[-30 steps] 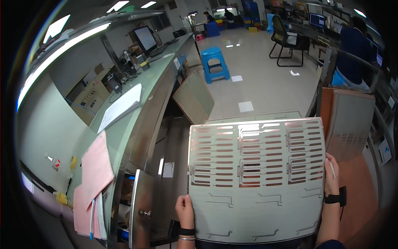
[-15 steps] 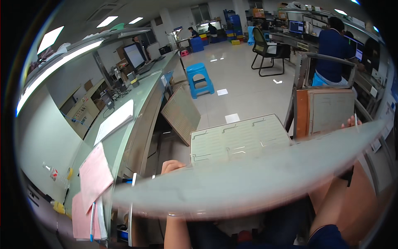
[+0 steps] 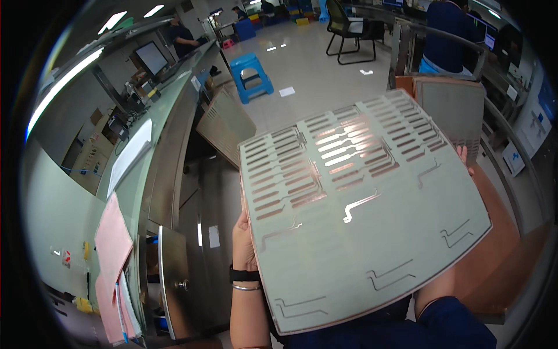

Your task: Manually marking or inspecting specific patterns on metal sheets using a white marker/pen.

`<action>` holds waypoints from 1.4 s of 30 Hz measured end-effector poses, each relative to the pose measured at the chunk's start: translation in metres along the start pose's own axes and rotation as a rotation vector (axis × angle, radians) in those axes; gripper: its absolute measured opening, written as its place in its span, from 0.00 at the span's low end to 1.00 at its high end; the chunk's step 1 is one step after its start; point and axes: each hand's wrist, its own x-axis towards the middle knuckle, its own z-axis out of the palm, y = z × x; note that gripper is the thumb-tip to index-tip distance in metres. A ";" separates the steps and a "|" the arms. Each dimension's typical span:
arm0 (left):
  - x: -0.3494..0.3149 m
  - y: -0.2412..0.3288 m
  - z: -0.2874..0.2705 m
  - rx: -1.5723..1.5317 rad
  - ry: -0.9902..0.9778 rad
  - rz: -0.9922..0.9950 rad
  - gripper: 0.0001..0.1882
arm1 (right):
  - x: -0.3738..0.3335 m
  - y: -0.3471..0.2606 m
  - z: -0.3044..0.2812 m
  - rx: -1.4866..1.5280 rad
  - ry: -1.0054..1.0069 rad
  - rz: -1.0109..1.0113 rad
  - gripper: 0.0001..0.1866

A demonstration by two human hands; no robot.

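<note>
A large pale green circuit board panel (image 3: 325, 244), with copper strips and angled traces, is held up tilted before me. My left hand (image 3: 243, 239), wearing a black band and a metal bangle at the wrist, is closed on its left edge. At the upper right edge my right hand (image 3: 463, 156) grips it, with only some fingertips showing. The panel hides the rest of that hand and most of the right forearm. Copper-brown sheets (image 3: 494, 244) stand beside the right arm.
At left is a green-topped bench (image 3: 125, 203) with pink papers (image 3: 113, 232) and an open drawer (image 3: 173, 282). Another panel (image 3: 226, 125) leans against the bench. Beyond are a blue stool (image 3: 251, 78) and a black chair (image 3: 354, 35). Metal rack rails (image 3: 503, 136) rise at right; a person (image 3: 447, 38) sits past them.
The held panel has swung from nearly edge-on to showing its patterned face. A second panel seen beyond it earlier is now out of sight. My view has tipped downward.
</note>
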 end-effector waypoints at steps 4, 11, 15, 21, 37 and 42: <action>-0.007 -0.019 -0.011 -0.634 -0.087 -0.246 0.22 | 0.000 0.012 0.004 0.022 0.004 0.100 0.26; -0.014 -0.027 -0.028 -0.401 0.079 -0.249 0.19 | -0.029 -0.001 -0.023 -0.028 0.088 0.287 0.27; -0.016 -0.035 -0.040 -0.252 0.220 -0.147 0.18 | -0.086 -0.023 -0.082 -0.053 0.575 -0.012 0.24; -0.004 -0.039 -0.049 -0.054 0.283 -0.104 0.17 | -0.107 -0.042 -0.065 -0.570 0.466 -0.071 0.21; 0.001 -0.044 -0.036 0.383 0.434 -0.029 0.16 | -0.137 0.085 0.071 -1.354 -0.598 0.028 0.14; 0.001 -0.042 -0.044 0.388 0.440 -0.066 0.16 | -0.137 0.086 0.069 -1.389 -0.635 0.034 0.16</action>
